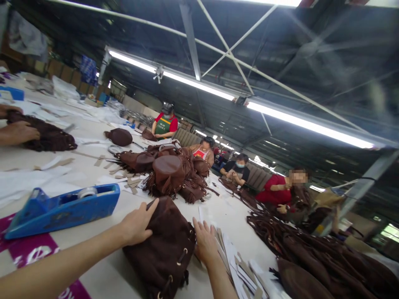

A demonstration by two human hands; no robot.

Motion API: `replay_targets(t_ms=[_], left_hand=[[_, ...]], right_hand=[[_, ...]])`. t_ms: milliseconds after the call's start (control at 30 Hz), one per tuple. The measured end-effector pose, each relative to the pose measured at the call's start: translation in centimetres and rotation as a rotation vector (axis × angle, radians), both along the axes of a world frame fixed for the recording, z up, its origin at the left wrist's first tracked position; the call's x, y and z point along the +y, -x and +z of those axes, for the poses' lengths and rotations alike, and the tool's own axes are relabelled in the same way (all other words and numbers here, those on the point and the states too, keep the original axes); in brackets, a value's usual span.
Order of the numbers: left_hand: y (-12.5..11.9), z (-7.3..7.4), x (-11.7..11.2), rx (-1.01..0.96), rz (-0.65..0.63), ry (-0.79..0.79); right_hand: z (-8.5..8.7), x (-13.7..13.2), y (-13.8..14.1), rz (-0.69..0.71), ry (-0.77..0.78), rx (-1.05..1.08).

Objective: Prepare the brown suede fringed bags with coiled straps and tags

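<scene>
A dark brown suede drawstring bag (166,245) with metal eyelets lies on the white table (93,174) right in front of me. My left hand (137,224) rests flat on the bag's left side, fingers stretched out. On the bag's right edge lies my right hand (205,243), fingers spread, beside a fanned stack of white and tan card pieces (240,265).
A blue tape dispenser (62,209) sits at my left. A heap of brown fringed bags (171,172) lies mid-table, more brown bags (314,253) at the right. Another person's hands (18,131) hold a bag at far left. Several workers sit across the table.
</scene>
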State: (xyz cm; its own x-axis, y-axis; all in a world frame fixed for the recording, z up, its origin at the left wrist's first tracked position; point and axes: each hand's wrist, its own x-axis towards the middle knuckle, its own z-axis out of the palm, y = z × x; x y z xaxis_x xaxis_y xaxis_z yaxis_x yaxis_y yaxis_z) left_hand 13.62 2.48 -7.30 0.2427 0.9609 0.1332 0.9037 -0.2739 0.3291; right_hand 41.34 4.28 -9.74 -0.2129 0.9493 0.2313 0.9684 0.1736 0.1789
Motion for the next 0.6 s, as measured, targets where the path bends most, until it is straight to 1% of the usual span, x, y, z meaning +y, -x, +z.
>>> replay_targets(t_ms=[67,100,133,167,200,233,267,300,367,400,433,467,500,533,567,600], left_hand=[[1.1,-1.8,-0.9,-0.117,-0.014,0.035],[1.5,-2.7,-1.2,-0.195,-0.023,0.048],[1.7,-3.6,-1.4,-0.28,-0.031,0.057],[1.6,-4.3,-1.3,-0.37,-0.04,0.059],[1.2,-4.8,-1.1,-0.46,-0.05,0.045],[0.5,-5.0,-0.6,-0.55,-0.059,0.02],[-0.5,-4.9,0.2,-0.642,-0.07,-0.012],[-1.7,-4.5,1.2,-0.738,-0.079,-0.046],[-4.5,-3.0,3.6,-0.96,-0.088,-0.055],[-5.7,-2.2,4.9,-1.096,-0.107,0.007],[-6.8,-1.3,6.1,-1.23,-0.116,0.129],[-7.4,-0.6,7.2,-1.329,-0.11,0.259],[-7.7,-0.1,8.1,-1.387,-0.094,0.37],[-7.5,0.1,8.9,-1.418,-0.069,0.463],[-6.9,0.1,9.5,-1.435,-0.04,0.529],[-5.9,-0.2,9.9,-1.442,-0.009,0.57]], right_hand=[[0.5,1.1,0.9,0.012,0.051,-0.01],[1.0,1.5,1.0,0.01,0.075,-0.019],[2.0,1.8,1.0,0.004,0.092,-0.031],[3.3,2.0,0.9,-0.005,0.101,-0.045],[5.2,2.2,0.8,-0.013,0.102,-0.06],[7.6,2.4,0.8,-0.018,0.094,-0.077],[10.4,2.5,0.9,-0.024,0.077,-0.093],[13.4,2.6,1.2,-0.027,0.053,-0.111],[19.7,2.3,2.6,-0.029,0.004,-0.149],[22.5,1.9,3.7,-0.016,-0.005,-0.166],[24.8,1.4,5.1,0.007,0.013,-0.18],[26.3,0.8,6.6,0.033,0.052,-0.192],[27.2,0.2,8.2,0.058,0.099,-0.2],[27.3,-0.4,9.8,0.097,0.15,-0.206],[26.7,-1.0,11.2,0.138,0.214,-0.204],[25.6,-1.5,12.3,0.189,0.298,-0.184]])
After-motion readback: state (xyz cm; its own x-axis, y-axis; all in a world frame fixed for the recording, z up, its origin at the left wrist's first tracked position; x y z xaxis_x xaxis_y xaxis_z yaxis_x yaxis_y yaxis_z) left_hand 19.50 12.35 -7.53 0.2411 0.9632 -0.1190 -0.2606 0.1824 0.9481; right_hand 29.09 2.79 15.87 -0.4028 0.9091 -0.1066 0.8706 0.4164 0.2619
